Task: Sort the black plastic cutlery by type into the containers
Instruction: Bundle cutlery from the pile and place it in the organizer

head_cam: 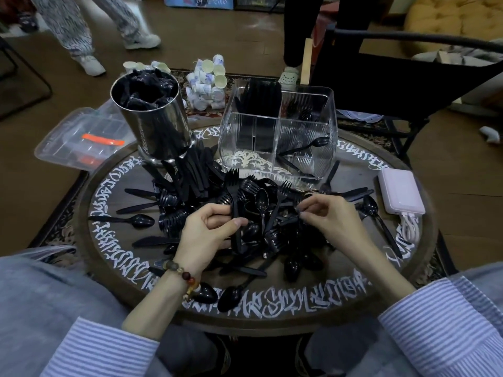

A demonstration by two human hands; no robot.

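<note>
A heap of black plastic cutlery [253, 232], forks, spoons and knives mixed, covers the middle of the round table [340, 303]. My left hand [209, 232] grips a black fork [233, 194] by its handle, tines pointing away from me. My right hand [329, 221] pinches another black piece at the top of the heap; its type is hidden by my fingers. Behind the heap stands a clear divided container [277, 134] with knives upright in its back left section and a spoon [307, 145] lying in the right section.
A steel cylinder [155, 123] full of black wrapped items stands at the back left. A pink power bank [400, 194] with a cable lies at the table's right. A clear plastic box [79, 140] sits off the left edge. People's legs and a black chair stand behind.
</note>
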